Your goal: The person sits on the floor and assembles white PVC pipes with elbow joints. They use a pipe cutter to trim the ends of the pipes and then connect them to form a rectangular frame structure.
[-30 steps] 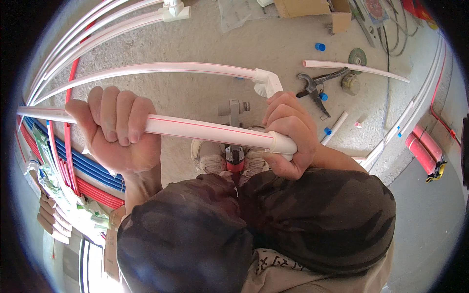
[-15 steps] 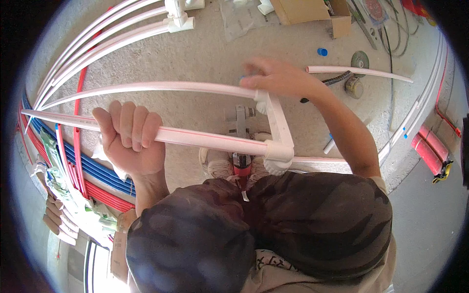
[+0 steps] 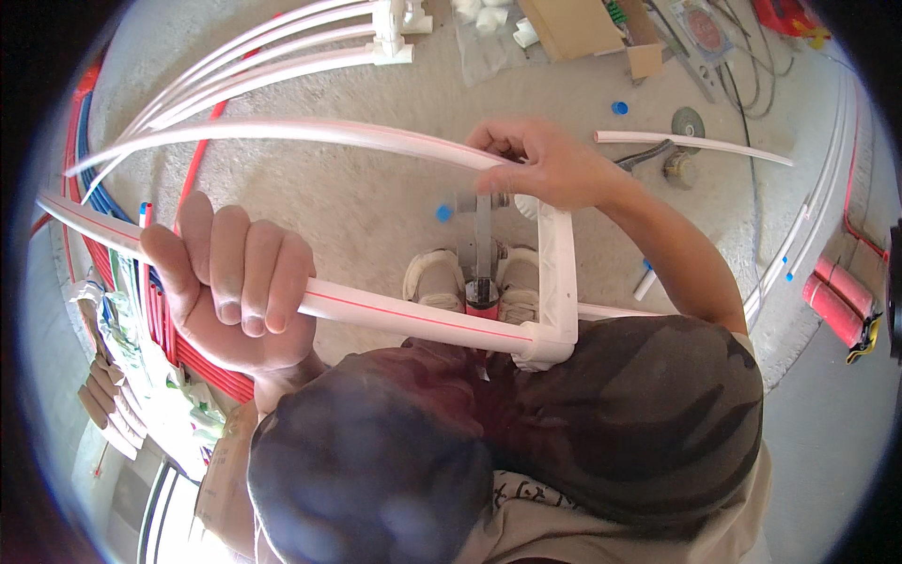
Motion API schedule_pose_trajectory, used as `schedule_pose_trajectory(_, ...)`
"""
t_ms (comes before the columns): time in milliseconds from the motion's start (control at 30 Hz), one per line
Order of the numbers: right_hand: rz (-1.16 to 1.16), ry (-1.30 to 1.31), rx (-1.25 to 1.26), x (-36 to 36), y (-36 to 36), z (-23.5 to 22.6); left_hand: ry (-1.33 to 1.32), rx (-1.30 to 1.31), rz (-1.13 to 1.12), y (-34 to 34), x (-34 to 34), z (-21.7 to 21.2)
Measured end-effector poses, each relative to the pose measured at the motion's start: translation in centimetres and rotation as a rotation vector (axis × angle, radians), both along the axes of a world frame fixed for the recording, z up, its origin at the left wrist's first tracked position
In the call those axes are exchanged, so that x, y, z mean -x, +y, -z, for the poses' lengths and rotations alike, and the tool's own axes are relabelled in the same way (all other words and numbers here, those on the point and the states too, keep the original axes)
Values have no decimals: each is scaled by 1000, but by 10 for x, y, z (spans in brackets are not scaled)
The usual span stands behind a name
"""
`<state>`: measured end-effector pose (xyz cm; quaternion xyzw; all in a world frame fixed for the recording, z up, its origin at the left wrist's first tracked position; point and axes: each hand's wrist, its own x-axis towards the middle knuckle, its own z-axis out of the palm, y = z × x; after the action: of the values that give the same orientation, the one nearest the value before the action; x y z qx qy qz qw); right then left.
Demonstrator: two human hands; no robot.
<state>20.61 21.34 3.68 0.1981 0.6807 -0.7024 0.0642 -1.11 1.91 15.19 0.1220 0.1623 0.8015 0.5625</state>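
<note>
My left hand is wrapped round a white plastic pipe with a red stripe. This pipe runs right into one end of a white double-elbow pipe fitting in front of my lap. Beyond it, a second white pipe arcs to the left, roughly alongside the first. My right hand is closed round its right end, beside the fitting's far end; the fingers partly hide that joint. A small blue cap shows below and left of my right hand; whether it lies on the floor I cannot tell.
Between my shoes stands a tool with a flat metal bar and red body. White pipes joined by fittings lie far left, above red and blue pipes. A cardboard box, short pipe, grinding disc and red cylinders lie right.
My right hand has closed round the far pipe's end. The blue piece by its fingers now shows lower and to the left. The fitting has shifted slightly nearer my lap, and the view has moved.
</note>
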Motion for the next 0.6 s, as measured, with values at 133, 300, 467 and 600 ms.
schedule_pose_trajectory(133,169,167,-307,6,13,-54,168,-62,35,7,1,-53)
schedule_pose_trajectory(300,473,477,-378,-6,33,-114,465,-253,370,60,40,-125)
schedule_pose_trajectory(467,459,590,-304,-54,35,-186,788,-339,71,150,29,-177)
schedule_pose_trajectory(600,743,596,-290,-110,23,-196,721,-271,184,178,-56,-150)
